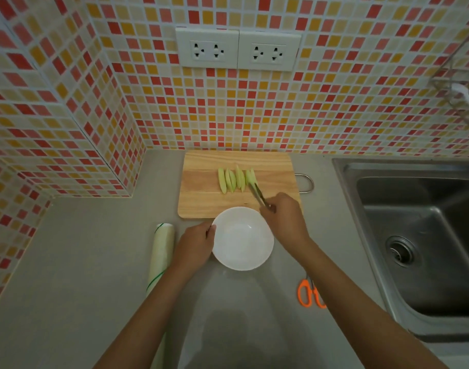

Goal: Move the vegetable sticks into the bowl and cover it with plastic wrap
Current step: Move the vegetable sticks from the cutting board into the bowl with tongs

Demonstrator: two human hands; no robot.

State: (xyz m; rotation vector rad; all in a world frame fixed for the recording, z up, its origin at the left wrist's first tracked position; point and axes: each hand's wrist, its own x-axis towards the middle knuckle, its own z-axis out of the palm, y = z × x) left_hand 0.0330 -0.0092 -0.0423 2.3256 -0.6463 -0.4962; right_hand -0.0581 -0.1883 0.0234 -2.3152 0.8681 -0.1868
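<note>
Evidently the white bowl (242, 238) sits just in front of the wooden cutting board (201, 198) to keep the transfer short, with the plastic wrap roll (162, 251) waiting to its left. The left hand (194, 243) curls against the bowl's rim, seemingly to steady it, while the right hand (282, 217) grips tongs (257, 194) whose tips reach the rightmost of the vegetable sticks (236, 179), all of them on the board; the bowl is empty.

Mosaic tile wall (334, 115) w/ twin sockets (238, 50), grey counter (89, 262), steel sink (425, 235) at right, dim light.
</note>
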